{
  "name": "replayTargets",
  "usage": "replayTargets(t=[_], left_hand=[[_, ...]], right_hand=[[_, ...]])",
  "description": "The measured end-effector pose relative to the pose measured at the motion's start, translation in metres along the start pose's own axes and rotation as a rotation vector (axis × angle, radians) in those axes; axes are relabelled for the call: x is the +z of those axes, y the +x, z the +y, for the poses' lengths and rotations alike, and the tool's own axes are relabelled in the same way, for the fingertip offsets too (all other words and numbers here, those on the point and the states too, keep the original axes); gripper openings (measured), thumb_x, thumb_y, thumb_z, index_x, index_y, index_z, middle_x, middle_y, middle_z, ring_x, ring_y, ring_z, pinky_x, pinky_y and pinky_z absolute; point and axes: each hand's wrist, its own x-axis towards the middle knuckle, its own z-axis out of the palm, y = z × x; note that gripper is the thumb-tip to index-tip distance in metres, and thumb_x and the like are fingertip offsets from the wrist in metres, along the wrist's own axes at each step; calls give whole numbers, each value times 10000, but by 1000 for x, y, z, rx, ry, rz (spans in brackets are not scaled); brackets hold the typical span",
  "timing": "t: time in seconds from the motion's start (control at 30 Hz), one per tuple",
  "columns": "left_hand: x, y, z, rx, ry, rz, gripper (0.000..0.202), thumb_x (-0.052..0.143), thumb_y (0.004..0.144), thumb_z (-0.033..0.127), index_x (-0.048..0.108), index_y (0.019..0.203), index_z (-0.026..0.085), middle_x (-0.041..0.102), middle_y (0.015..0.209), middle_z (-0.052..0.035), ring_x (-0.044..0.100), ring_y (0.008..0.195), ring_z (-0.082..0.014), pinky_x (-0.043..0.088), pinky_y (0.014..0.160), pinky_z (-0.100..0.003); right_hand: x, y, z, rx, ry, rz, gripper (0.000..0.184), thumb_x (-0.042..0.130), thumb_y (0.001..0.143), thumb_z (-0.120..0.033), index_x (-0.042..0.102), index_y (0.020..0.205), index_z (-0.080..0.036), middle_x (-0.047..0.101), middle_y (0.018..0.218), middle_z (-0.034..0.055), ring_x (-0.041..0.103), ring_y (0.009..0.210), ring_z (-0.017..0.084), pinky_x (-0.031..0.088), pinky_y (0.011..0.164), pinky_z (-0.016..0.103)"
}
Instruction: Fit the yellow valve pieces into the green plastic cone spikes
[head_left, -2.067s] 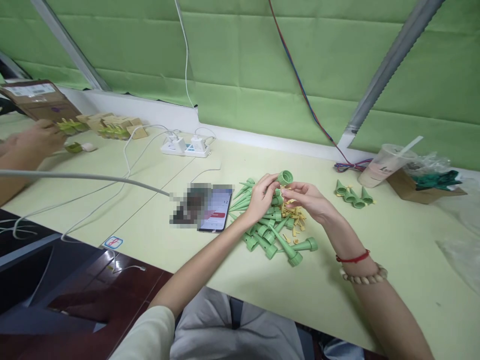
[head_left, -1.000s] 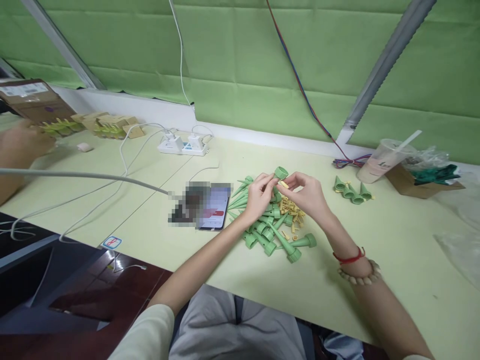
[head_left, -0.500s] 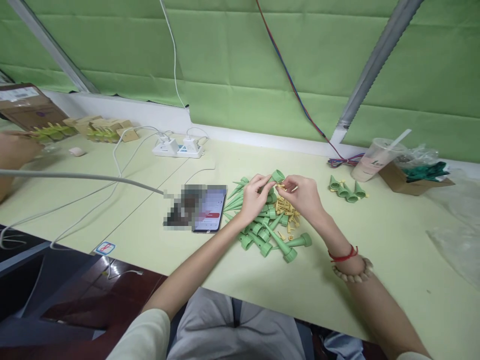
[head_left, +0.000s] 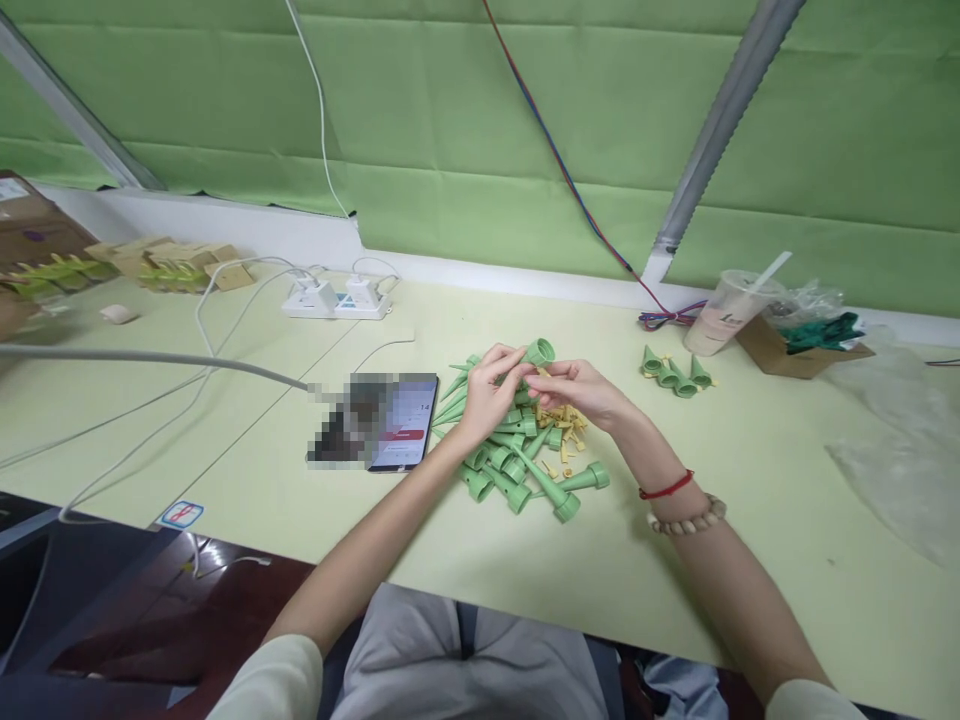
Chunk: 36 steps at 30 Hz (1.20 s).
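My left hand [head_left: 491,392] is closed around a green plastic cone [head_left: 538,352], its wide round open end up. Close against it, the fingertips of my right hand [head_left: 581,390] are pinched together by the cone's side; whatever they hold is hidden. Under both hands lies a heap of similar green cones [head_left: 555,485], pointing various ways. Small yellow plastic pieces [head_left: 571,425] are piled beside them, partly covered by my right hand.
A phone [head_left: 405,425] lies left of the heap, partly pixelated. Several green cones with yellow bits [head_left: 679,376] stand at right, near a drink cup [head_left: 731,312] and a cardboard box [head_left: 802,350]. A power strip [head_left: 337,300] and cables lie at back left.
My right hand has come in closer to my left, its fingertips now meeting the held cone's side. The whole view has shifted slightly. The heap looks the same.
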Motion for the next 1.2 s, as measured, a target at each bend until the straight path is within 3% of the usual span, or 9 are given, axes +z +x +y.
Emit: replayTargets(t=[0.13, 0.23, 0.37, 0.47, 0.53, 0.73, 1.0, 1.07, 1.2], left_hand=[[3, -1, -1, -72, 63, -6, 207, 515, 797, 299, 666, 847, 167, 531, 700, -15, 481, 625, -96, 388, 555, -215], [5, -2, -3, -115, 53, 14, 234, 491, 810, 321, 656, 786, 156, 513, 685, -12, 445, 558, -82, 361, 493, -207], [4, -2, -3, -135, -56, 33, 262, 454, 831, 338, 614, 752, 147, 500, 744, -18, 424, 498, -58, 348, 447, -201], [2, 0, -1, -82, -25, 59, 271, 433, 844, 323, 577, 693, 151, 498, 731, -27, 465, 602, -89, 386, 538, -216], [0, 1, 1, -41, 37, 66, 276, 417, 852, 319, 557, 676, 159, 497, 707, -28, 473, 668, -111, 394, 609, -233], [-2, 1, 9, 5, 85, 36, 238, 420, 850, 313, 578, 740, 173, 537, 748, -32, 497, 716, -121, 400, 658, -239], [1, 0, 3, -9, 137, 76, 175, 484, 818, 276, 620, 811, 166, 551, 760, -32, 509, 717, -123, 397, 640, -236], [1, 0, 3, -24, 131, 107, 197, 459, 832, 278, 617, 795, 165, 545, 757, -35, 505, 721, -124, 394, 630, -235], [0, -1, 4, -16, 121, 109, 230, 420, 852, 279, 603, 767, 169, 544, 777, -40, 504, 737, -127, 400, 655, -239]], right_hand=[[6, 3, 10, -210, -371, 351, 197, 650, 645, -331, 668, 691, -140, 653, 627, 47, 614, 594, 167, 498, 557, 263], [10, 4, 10, -320, -513, 472, 145, 629, 658, -298, 651, 655, -155, 658, 637, 47, 619, 617, 173, 500, 591, 270], [7, 0, 0, -139, -299, 236, 273, 658, 650, -364, 644, 804, -140, 663, 722, 61, 625, 596, 152, 524, 568, 262], [1, -5, -8, 31, -58, -49, 360, 595, 711, -454, 646, 877, -138, 664, 798, 74, 625, 640, 129, 539, 605, 248], [-2, -5, -11, 77, 80, -125, 351, 564, 741, -460, 654, 868, -146, 664, 792, 62, 614, 628, 105, 539, 620, 227], [-4, -1, -8, 51, 174, -21, 213, 652, 672, -362, 662, 763, -170, 665, 737, 21, 592, 575, 74, 529, 608, 190], [13, -15, -18, -421, -538, 470, 188, 638, 665, -337, 680, 711, -160, 673, 724, 67, 625, 672, 190, 523, 673, 326], [15, -16, -20, -421, -534, 432, 227, 614, 693, -375, 681, 754, -167, 677, 760, 68, 630, 682, 190, 527, 661, 316], [12, -14, -23, -144, -289, 217, 403, 560, 712, -522, 668, 766, -138, 673, 728, 87, 631, 587, 167, 535, 567, 280]])
